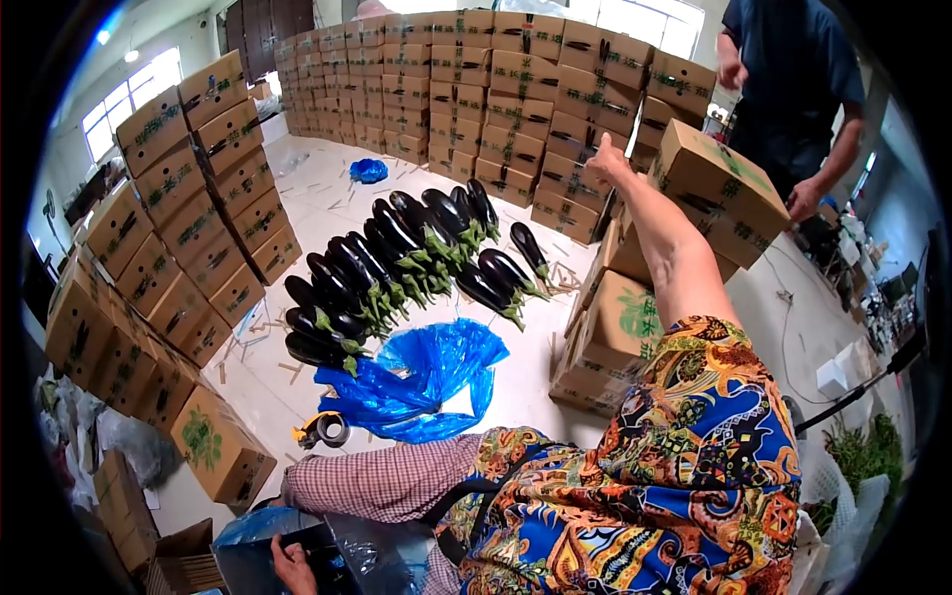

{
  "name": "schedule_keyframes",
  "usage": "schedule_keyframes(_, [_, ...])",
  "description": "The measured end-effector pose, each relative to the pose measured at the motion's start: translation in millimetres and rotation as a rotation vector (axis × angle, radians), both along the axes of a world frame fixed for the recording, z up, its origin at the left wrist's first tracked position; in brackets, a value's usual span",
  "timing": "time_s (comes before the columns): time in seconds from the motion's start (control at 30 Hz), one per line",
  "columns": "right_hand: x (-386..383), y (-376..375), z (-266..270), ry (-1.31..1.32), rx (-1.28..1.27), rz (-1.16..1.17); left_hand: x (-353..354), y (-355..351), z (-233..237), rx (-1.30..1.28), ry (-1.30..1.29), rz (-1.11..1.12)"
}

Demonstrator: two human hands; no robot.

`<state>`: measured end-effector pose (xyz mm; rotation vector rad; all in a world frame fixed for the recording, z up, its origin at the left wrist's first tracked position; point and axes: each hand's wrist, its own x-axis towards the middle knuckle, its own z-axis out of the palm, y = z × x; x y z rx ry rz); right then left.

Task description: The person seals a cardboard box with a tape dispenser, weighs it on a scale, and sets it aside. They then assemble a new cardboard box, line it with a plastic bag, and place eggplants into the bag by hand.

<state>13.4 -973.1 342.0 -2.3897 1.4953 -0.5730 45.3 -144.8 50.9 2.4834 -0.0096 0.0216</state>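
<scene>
No text legible. Leaning carton point(635, 315), 3 o'clock of centre: green emblem with a few green characters, possibly Chinese, too blurred to read. Top carton point(719, 183), 2 o'clock: green marks and dark strips, unreadable. Stacked cartons point(516, 69), 12 o'clock, and floor carton point(210, 444), 8 o'clock: similar green print, no numbers resolved.

Bright window daylight, strong fisheye bending, black vignette around the edges.
</scene>
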Motion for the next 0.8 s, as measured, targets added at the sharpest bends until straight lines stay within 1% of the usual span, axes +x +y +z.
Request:
schedule_keyframes(0.07, [-0.1, 8.3, -1.9, 0.03, 0.008, -0.034, -0.9, -3.9, 3.4, -0.035, -0.002, -0.019])
schedule_keyframes(0.1, [-1.3, 14.4, 0.5, 0.02, 0.072, -0.035, -2.6, -3.6, 4.9, -0.05, 0.001, -0.029])
schedule_keyframes(0.2, [-3.9, -15.8, -18.1, -0.012, 0.026, -0.009, -1.9, 1.4, -3.7, -0.045, 0.018, -0.033])
schedule_keyframes(0.27, [-2.2, -33.5, -25.0, 0.02, 0.054, -0.042, 1.2, 2.7, -9.7, -0.057, 0.027, -0.029])
schedule_keyframes(0.33, [-3.3, -24.5, -25.4, 0.095, 0.067, -0.074, 1.3, 3.4, -10.7, -0.041, 0.032, -0.025])
schedule_keyframes(0.4, [-7.8, -16.2, -30.6, 0.063, 0.068, -0.076, 1.1, 2.9, -10.4, -0.001, 0.028, -0.02])
schedule_keyframes(0.5, [-8.9, -20.8, -41.0, 0.062, 0.087, -0.066, 0.1, 5.2, -13.1, -0.06, 0.021, -0.063])
schedule_keyframes(0.57, [-6.8, -31.1, -53.9, 0.048, 0.085, -0.05, -0.7, 4.3, -12.4, -0.052, 0.008, -0.063])
schedule_keyframes(0.7, [-9.2, -40.9, -66.6, 0.125, -0.069, -0.068, 0.2, 6.0, -13.4, -0.045, 0.067, -0.048])
schedule_keyframes(0.77, [-12.7, -44.4, -81.0, 0.215, -0.176, -0.085, 0.8, 0.3, -19.3, -0.14, 0.071, -0.039])
schedule_keyframes(0.8, [-18.2, -36.8, -93.1, 0.277, -0.213, -0.05, 0.1, 0.5, -22.0, -0.179, 0.079, -0.033])
